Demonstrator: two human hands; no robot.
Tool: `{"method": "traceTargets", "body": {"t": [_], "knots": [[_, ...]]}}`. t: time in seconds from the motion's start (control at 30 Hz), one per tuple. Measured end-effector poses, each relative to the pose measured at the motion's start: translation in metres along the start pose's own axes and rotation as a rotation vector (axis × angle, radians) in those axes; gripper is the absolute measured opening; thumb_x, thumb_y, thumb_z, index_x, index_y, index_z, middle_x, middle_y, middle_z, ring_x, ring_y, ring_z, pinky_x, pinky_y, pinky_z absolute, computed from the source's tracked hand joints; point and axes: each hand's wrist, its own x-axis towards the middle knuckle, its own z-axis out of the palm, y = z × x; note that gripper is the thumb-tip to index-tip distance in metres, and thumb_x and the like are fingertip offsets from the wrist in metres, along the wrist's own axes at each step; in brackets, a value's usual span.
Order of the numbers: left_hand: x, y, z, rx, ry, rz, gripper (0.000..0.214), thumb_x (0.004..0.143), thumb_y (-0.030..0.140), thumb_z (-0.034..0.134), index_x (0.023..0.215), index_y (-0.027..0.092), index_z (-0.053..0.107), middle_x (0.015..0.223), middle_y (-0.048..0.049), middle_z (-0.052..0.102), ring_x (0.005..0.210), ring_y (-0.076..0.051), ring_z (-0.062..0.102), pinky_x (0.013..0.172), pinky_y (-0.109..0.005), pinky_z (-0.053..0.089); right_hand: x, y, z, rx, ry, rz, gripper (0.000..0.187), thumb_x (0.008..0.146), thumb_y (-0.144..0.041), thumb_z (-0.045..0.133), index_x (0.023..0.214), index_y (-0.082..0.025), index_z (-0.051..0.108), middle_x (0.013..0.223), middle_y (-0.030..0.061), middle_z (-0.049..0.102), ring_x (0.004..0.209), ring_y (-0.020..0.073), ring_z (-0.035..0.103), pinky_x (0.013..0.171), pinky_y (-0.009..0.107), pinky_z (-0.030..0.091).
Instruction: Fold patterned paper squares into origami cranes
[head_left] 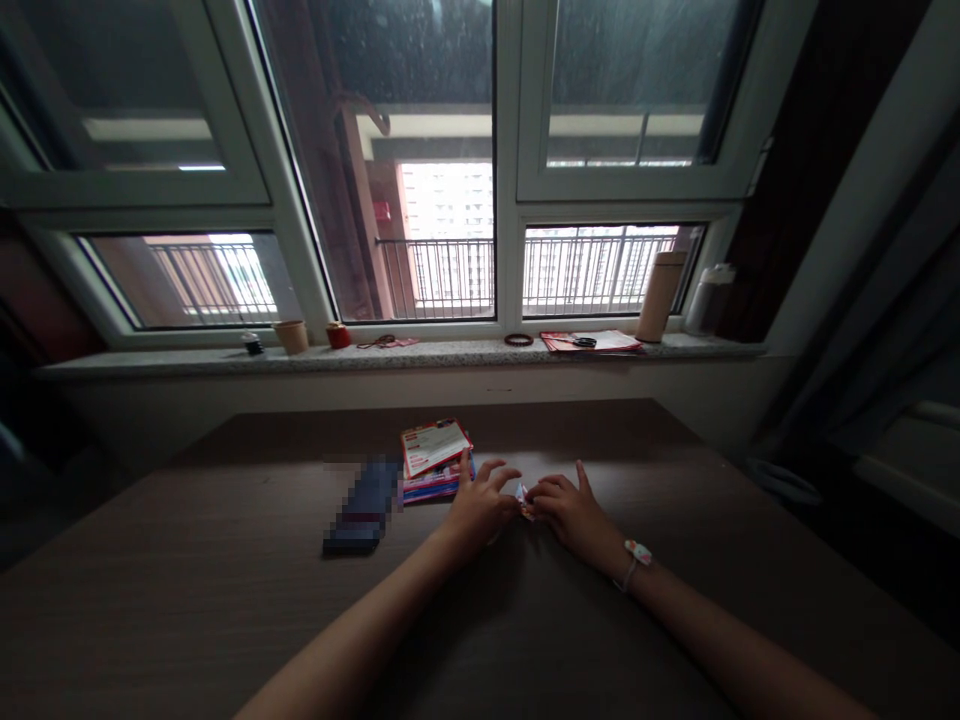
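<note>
Between my two hands, low over the brown table [247, 570], is a small piece of folded paper [523, 497] with white and reddish printing. My left hand [484, 500] grips its left side, thumb and fingertips closed on it while other fingers stick up. From the right, my right hand [570, 508] pinches the paper's other side, with one finger raised. A band with a white ornament [637, 552] circles the right wrist. Just beyond my left hand lies a stack of colourful printed papers [435, 450]. The fingertips partly hide the folded paper.
A dark, pixelated flat object [361, 510] lies left of the stack. On the stone windowsill [465, 352] stand a paper cup [291, 337], a red spool-like item [338, 335], a tan bottle [660, 297] and a clear bottle [709, 300]. Scissors [581, 342] rest on printed sheets there.
</note>
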Motion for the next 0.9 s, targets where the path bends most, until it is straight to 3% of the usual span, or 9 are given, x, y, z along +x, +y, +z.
{"method": "traceTargets", "body": {"t": [0.17, 0.27, 0.43, 0.53, 0.67, 0.9], "knots": [[-0.003, -0.001, -0.003, -0.013, -0.027, -0.046, 0.012, 0.083, 0.027, 0.066, 0.087, 0.036, 0.073, 0.131, 0.0017, 0.057, 0.126, -0.029, 0.041, 0.106, -0.069, -0.006, -0.005, 0.000, -0.005, 0.008, -0.042, -0.010, 0.026, 0.091, -0.022, 0.049, 0.104, -0.037, 0.066, 0.118, -0.0018, 0.066, 0.119, 0.0237, 0.048, 0.107, 0.065, -0.007], [-0.006, -0.004, -0.002, -0.040, -0.053, -0.088, 0.010, 0.082, 0.029, 0.067, 0.088, 0.035, 0.073, 0.133, 0.0008, 0.055, 0.127, -0.031, 0.040, 0.105, -0.072, -0.002, -0.006, 0.000, -0.007, 0.069, -0.073, 0.021, 0.022, 0.092, -0.029, 0.050, 0.104, -0.037, 0.066, 0.119, -0.0018, 0.064, 0.118, 0.0234, 0.048, 0.107, 0.066, -0.004], [-0.008, -0.004, 0.005, -0.135, -0.044, -0.165, 0.015, 0.084, 0.041, 0.063, 0.083, 0.029, 0.073, 0.133, -0.0024, 0.054, 0.126, -0.030, 0.040, 0.105, -0.072, 0.001, -0.001, 0.001, 0.000, 0.230, -0.043, 0.181, 0.026, 0.091, -0.045, 0.048, 0.090, -0.032, 0.070, 0.113, 0.0005, 0.065, 0.115, 0.0237, 0.050, 0.107, 0.066, 0.002], [-0.008, 0.000, 0.009, -0.176, -0.011, -0.207, 0.013, 0.082, 0.039, 0.065, 0.079, 0.027, 0.071, 0.128, -0.0032, 0.058, 0.122, -0.028, 0.044, 0.106, -0.069, 0.003, 0.001, 0.000, 0.005, 0.222, -0.014, 0.190, 0.022, 0.087, -0.045, 0.055, 0.083, -0.029, 0.068, 0.109, 0.0002, 0.065, 0.111, 0.0234, 0.052, 0.107, 0.065, 0.001], [-0.009, 0.006, 0.013, -0.192, 0.024, -0.211, 0.008, 0.080, 0.033, 0.068, 0.086, 0.029, 0.069, 0.127, -0.0020, 0.058, 0.123, -0.026, 0.044, 0.107, -0.068, 0.003, -0.001, -0.002, 0.007, 0.236, 0.016, 0.202, 0.016, 0.085, -0.043, 0.059, 0.091, -0.029, 0.065, 0.111, 0.0010, 0.063, 0.112, 0.0240, 0.051, 0.108, 0.064, 0.005], [-0.011, 0.010, 0.012, -0.183, 0.048, -0.379, 0.025, 0.073, 0.037, 0.073, 0.096, 0.027, 0.067, 0.131, -0.0073, 0.053, 0.127, -0.030, 0.040, 0.108, -0.067, 0.006, -0.001, 0.009, 0.013, 0.193, 0.076, 0.242, 0.034, 0.079, -0.044, 0.066, 0.108, -0.028, 0.066, 0.117, 0.0058, 0.059, 0.115, 0.0260, 0.048, 0.107, 0.049, 0.025]]}}
